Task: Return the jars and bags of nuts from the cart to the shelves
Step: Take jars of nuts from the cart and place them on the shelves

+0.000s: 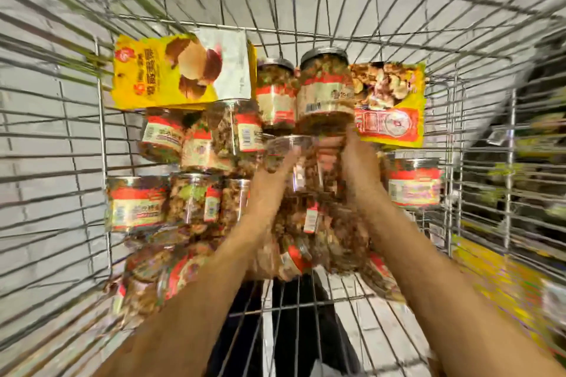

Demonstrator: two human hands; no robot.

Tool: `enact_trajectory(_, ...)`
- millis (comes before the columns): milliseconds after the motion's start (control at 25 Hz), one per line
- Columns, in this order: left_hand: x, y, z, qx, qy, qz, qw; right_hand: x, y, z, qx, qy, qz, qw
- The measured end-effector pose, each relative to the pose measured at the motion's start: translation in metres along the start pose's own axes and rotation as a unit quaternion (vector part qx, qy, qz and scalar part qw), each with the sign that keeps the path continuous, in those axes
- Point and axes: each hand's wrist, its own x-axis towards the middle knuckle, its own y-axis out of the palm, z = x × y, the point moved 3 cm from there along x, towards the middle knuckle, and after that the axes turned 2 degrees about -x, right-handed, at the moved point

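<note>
Both bare forearms reach forward from the lower edge, side by side and drawing closer toward the wrists. The left hand [271, 184] and right hand [363, 162] are near each other, palms turned inward, with a jar [317, 176] between them. The right hand sits a little higher, its fingers curled round the jar. The left hand's fingers are too blurred to read.
</note>
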Motion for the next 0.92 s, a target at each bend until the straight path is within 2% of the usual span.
enact_trajectory(40,-0.004,-0.006,0.002,-0.057,-0.033,0.037,0.997,-0.008,-0.005,0.010,0.089,0.047,0.043,0.994)
enact_trajectory(80,-0.008,-0.013,0.002,-0.111,-0.057,0.083,0.989,-0.013,-0.012,0.012,0.140,0.056,0.057,0.987)
enact_trajectory(160,-0.021,-0.024,0.000,-0.156,-0.068,0.153,0.973,-0.029,-0.015,0.015,0.163,0.090,0.119,0.975)
enact_trajectory(240,-0.031,-0.029,-0.007,-0.132,-0.051,0.183,0.973,-0.057,-0.005,0.017,0.155,0.107,0.195,0.962)
enact_trajectory(320,-0.037,-0.030,-0.017,-0.032,-0.012,0.140,0.990,-0.074,-0.002,0.017,0.170,0.122,0.264,0.941)
enact_trajectory(400,-0.038,-0.033,-0.028,0.122,0.111,0.103,0.981,-0.076,-0.005,0.019,0.203,0.131,0.306,0.921)
enact_trajectory(480,-0.032,-0.040,-0.039,0.220,0.208,0.042,0.952,-0.068,-0.007,0.021,0.200,0.125,0.276,0.932)
enact_trajectory(560,-0.014,-0.060,-0.039,0.207,0.244,-0.086,0.944,-0.058,-0.004,0.020,0.182,0.112,0.238,0.948)
enact_trajectory(640,0.010,-0.077,-0.038,0.175,0.201,-0.189,0.945,-0.050,0.000,0.018,0.164,0.106,0.209,0.958)
enact_trajectory(800,0.050,-0.057,-0.039,0.252,0.088,-0.204,0.942,-0.041,-0.002,0.005,0.143,0.131,0.147,0.970)
enact_trajectory(920,0.059,-0.042,-0.044,0.321,0.058,-0.301,0.896,-0.041,-0.004,0.001,0.143,0.135,0.104,0.975)
